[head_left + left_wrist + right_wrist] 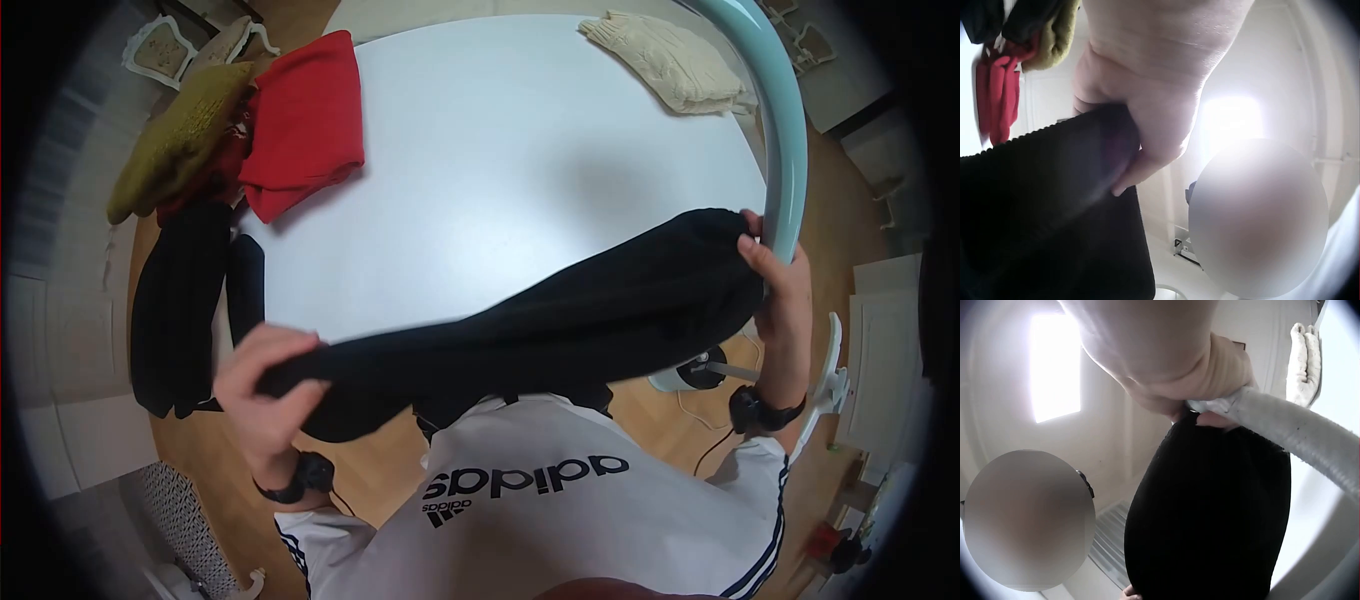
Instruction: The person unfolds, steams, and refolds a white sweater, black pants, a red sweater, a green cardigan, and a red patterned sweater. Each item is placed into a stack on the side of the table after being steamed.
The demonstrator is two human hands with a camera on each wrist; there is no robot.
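Note:
A long black cloth garment (560, 320) is stretched between my two hands over the front of the white table (470, 130), folded into a narrow band. Its left end is gripped by my left hand (262, 390), thumb on one side and fingers on the other; the left wrist view shows a ribbed-looking edge on the cloth (1054, 187). My right hand (785, 285) pinches the higher, bunched right end, with the thumb on top. In the right wrist view the cloth (1210, 512) hangs down from the fingers. Which kind of garment it is, I cannot tell.
A pale blue curved tube (785, 120) arches along the table's right side, right by my right hand. Folded red cloth (310, 120), an olive knit (185, 140) and black clothes (180, 310) lie at the left. A cream knit (670, 65) lies at the far right.

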